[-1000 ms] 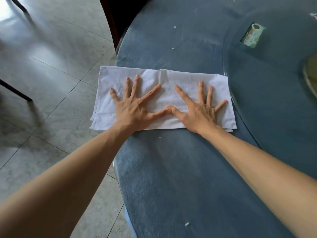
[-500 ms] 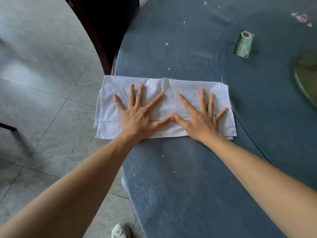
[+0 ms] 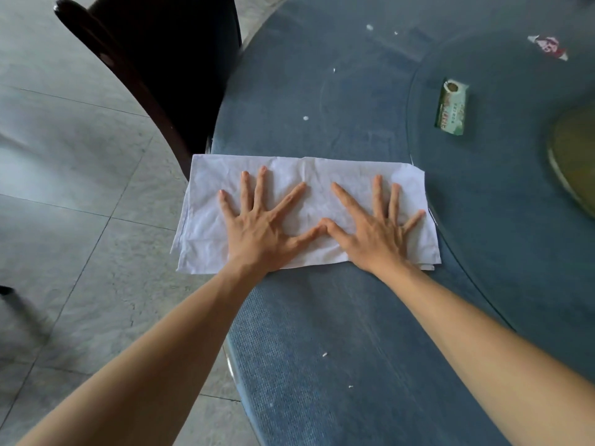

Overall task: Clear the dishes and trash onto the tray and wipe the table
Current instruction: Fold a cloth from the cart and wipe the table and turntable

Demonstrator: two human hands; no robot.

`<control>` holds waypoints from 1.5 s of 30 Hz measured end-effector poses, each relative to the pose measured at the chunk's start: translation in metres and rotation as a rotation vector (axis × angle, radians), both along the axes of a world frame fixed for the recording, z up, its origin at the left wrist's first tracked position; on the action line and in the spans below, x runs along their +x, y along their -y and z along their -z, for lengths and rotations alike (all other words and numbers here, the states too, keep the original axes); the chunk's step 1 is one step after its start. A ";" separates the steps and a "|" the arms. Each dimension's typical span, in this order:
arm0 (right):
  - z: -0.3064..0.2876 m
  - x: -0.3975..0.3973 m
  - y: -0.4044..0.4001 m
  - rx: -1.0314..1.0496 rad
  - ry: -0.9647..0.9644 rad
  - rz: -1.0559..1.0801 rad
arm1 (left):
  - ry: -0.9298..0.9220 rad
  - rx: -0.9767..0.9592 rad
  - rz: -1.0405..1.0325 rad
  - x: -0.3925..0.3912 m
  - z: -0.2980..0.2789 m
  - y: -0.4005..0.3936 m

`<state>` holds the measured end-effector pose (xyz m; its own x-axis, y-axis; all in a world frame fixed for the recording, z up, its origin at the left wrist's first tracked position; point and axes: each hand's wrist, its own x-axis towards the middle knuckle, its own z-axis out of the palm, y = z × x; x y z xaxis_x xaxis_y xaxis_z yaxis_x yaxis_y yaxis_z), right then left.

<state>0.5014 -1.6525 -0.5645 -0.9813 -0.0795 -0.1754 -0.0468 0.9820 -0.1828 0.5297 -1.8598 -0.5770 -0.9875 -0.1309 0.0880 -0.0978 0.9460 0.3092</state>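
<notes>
A folded white cloth [image 3: 299, 175] lies flat at the left edge of the round blue table [image 3: 338, 333], its left end hanging past the rim. My left hand [image 3: 260, 226] presses on it with fingers spread straight. Beside it my right hand [image 3: 373, 230] presses the cloth's right half the same way, and the two thumbs touch. On the glass turntable [image 3: 502, 194] lie a green wrapper [image 3: 451, 107] and, farther back, a red and white wrapper [image 3: 549, 46]. Small white crumbs [image 3: 305, 118] dot the tabletop.
A dark wooden chair [image 3: 154, 59] stands against the table's far left rim. Grey floor tiles [image 3: 64, 188] fill the left side. A yellowish round piece [image 3: 573, 156] shows at the right edge under the glass.
Both hands have slid the cloth along the table's edge toward the chair, which has come into view. The wrappers on the turntable now appear nearer.
</notes>
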 end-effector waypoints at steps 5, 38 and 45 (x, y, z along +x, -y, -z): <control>0.003 -0.006 0.001 0.001 -0.018 0.019 | -0.005 -0.019 0.005 -0.005 0.003 0.001; -0.154 0.056 -0.108 -0.562 -0.256 -0.147 | -0.127 0.071 0.010 0.095 -0.209 0.040; -0.219 0.172 -0.151 -0.556 -0.412 -0.201 | -0.294 0.135 0.051 0.226 -0.278 -0.004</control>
<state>0.6735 -1.5012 -0.3451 -0.9160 -0.2357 0.3248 -0.3899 0.7142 -0.5814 0.7556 -1.8561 -0.2995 -0.9280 -0.1113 0.3556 0.0610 0.8961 0.4397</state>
